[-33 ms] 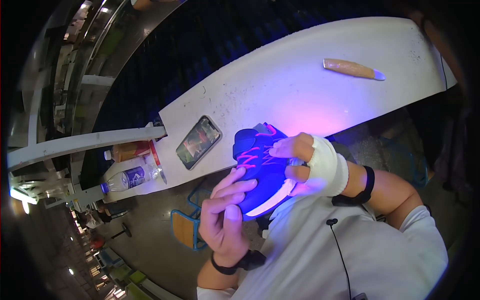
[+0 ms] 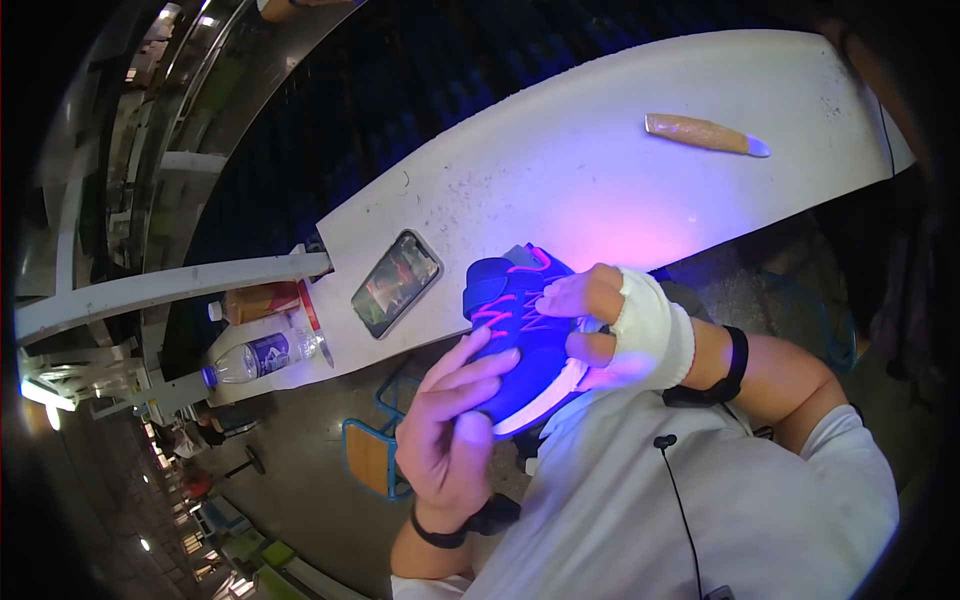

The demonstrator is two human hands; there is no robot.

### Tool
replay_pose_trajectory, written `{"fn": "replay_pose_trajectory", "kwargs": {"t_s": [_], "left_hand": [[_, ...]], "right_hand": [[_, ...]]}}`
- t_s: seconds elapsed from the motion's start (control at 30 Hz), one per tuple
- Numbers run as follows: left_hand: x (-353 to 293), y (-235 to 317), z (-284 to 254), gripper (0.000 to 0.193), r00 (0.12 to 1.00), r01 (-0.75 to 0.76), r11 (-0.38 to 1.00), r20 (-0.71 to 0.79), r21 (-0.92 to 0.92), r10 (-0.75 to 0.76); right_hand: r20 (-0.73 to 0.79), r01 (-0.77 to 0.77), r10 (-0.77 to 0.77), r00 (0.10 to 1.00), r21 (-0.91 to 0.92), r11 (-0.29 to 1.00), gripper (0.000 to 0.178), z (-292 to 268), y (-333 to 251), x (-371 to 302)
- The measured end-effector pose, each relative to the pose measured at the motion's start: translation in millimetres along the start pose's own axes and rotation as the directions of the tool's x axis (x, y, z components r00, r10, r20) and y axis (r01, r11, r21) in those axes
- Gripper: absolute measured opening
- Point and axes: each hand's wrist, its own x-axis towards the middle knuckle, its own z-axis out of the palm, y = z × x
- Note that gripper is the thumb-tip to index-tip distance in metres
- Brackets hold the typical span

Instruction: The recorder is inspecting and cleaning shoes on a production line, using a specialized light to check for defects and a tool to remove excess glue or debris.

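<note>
Between my hands is a dark blue sneaker [image 2: 535, 340] with pink laces, a strap and a pale sole, held in front of my chest at the table's near edge. My left hand [image 2: 455, 410] grips its toe end, fingers over the upper and thumb near the sole. A white fingerless glove or wrap covers part of my right hand [image 2: 620, 325], which holds the shoe's side, fingertips on the laces. The far side of the shoe and its underside are hidden. Violet light falls on the shoe and the table behind it.
On the white table [image 2: 540, 130] lie a phone [image 2: 397, 283] and a tan-handled blade [image 2: 705, 135]. Two bottles, one clear [image 2: 250, 358] and one amber [image 2: 255, 303], lie at the left beside a white bar [image 2: 180, 283]. A blue-framed stool [image 2: 372, 455] stands below.
My left hand has shifted slightly left and down along the toe of the sneaker. The right hand and shoe have barely moved.
</note>
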Motion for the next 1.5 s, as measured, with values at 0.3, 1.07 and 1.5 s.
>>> {"fn": "replay_pose_trajectory", "kwargs": {"t_s": [0.3, 1.07, 1.5], "left_hand": [[-20, -24, -24, 0.051, 0.986, -0.098, 0.948, 0.162, 0.304, 0.05], [-36, -20, -40, 0.1, 0.906, 0.362, 0.772, -0.002, 0.522, -0.424], [-29, -75, 85, 0.067, 0.976, -0.207, 0.961, -0.025, 0.181, 0.215]], "right_hand": [[0.08, 0.079, -0.078, 0.994, -0.003, 0.997, 0.045, 2, 11, 0], [0.068, 0.022, -0.015, 0.998, -0.102, 0.994, 0.039, 64, 26, -37], [0.096, -0.221, 0.209, 0.973, 0.143, 0.965, 0.078, -81, -38, 19]]}}
